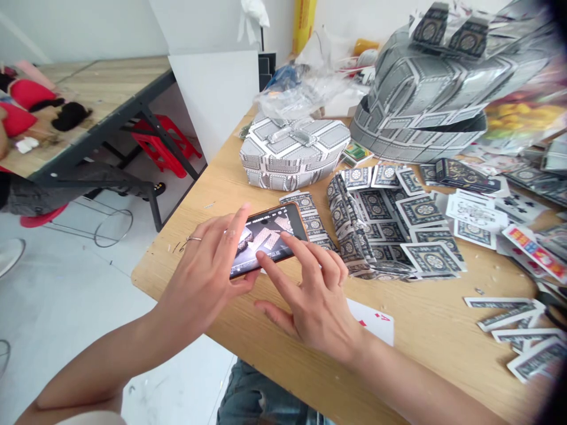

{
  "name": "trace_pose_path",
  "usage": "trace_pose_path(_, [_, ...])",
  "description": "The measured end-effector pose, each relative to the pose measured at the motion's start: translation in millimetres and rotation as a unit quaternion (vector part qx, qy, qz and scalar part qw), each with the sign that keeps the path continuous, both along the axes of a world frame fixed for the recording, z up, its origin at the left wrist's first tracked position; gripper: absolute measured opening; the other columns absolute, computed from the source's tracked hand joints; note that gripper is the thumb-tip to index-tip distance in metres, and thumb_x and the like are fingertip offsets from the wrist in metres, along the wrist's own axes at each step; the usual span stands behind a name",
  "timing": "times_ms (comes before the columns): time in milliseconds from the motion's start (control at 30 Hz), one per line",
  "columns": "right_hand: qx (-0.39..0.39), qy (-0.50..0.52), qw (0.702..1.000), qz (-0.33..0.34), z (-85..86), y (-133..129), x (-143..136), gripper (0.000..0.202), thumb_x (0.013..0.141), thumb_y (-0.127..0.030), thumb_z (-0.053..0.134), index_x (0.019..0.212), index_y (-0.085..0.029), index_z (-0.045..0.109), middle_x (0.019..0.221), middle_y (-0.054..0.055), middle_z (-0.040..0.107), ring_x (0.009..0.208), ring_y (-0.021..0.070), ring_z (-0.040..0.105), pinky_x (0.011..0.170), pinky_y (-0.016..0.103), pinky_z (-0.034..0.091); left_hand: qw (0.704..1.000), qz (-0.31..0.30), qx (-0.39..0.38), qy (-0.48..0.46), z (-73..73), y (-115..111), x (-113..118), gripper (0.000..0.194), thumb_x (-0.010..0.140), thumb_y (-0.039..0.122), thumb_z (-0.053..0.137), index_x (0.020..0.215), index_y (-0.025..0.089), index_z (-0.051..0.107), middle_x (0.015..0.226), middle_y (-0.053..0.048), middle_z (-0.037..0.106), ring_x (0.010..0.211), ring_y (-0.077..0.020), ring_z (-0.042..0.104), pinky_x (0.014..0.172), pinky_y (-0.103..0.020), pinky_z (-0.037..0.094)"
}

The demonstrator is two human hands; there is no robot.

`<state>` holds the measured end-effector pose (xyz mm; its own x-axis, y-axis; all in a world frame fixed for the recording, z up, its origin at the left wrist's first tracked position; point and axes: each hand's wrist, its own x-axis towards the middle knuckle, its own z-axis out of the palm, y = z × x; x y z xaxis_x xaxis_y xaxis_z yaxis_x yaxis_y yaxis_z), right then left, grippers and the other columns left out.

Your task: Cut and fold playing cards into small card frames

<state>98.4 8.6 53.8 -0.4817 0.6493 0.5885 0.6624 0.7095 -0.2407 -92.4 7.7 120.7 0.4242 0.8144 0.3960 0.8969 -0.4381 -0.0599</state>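
A smartphone (268, 239) with a lit screen is tilted above the table's near edge. My left hand (206, 265) grips its left end, with the index finger along the upper edge and the thumb below. My right hand (314, 292) has its fingers spread, two fingertips on the phone's screen and the thumb apart. Just right of the phone lies a strip of joined playing cards (314, 221). Beyond it stands a partly built box of folded cards (376, 224). An ace of diamonds card (381, 323) shows partly under my right wrist.
On the wooden table (177, 236) sit a lidded card box (295, 153) and a larger card structure (425, 100). Loose cards (476, 212) and cut strips (518, 324) lie right. At left are another table (101, 88), a red stool (162, 144) and a person's leg (84, 183).
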Motion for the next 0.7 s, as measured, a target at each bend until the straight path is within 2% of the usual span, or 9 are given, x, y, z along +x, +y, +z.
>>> trace_pose_path(167, [0.013,0.009,1.000,-0.010,3.9,4,-9,0.050,0.094,-0.055,0.048,0.134,-0.026,0.054,0.144,0.015,0.036,0.126,0.0300,0.035,0.103,0.046,0.028,1.000,-0.011,-0.003,-0.004,-1.4,1,-1,0.076,0.086,0.025,0.064,0.149,0.005,0.026,0.126,-0.018,0.058,0.117,-0.0292,0.057,0.103,-0.044,0.047])
trace_pose_path(333, [0.017,0.002,1.000,-0.014,6.3,8,-14,0.055,0.093,-0.058,0.048,0.135,-0.023,0.054,0.144,0.016,0.038,0.127,0.0298,0.035,0.104,0.046,0.028,1.000,-0.007,-0.003,-0.007,-2.0,0,-1,0.076,0.087,0.025,0.064,0.150,0.009,0.025,0.127,-0.017,0.058,0.117,-0.0279,0.057,0.102,-0.043,0.048])
trace_pose_path(700, [0.001,-0.019,1.000,-0.011,5.6,-3,8,0.055,0.091,-0.057,0.052,0.136,-0.025,0.053,0.144,0.015,0.039,0.125,0.0312,0.037,0.102,0.046,0.029,1.000,0.023,-0.010,0.001,-7.0,4,-8,0.077,0.086,0.033,0.065,0.149,0.009,0.027,0.124,-0.018,0.059,0.113,-0.0302,0.058,0.096,-0.043,0.051])
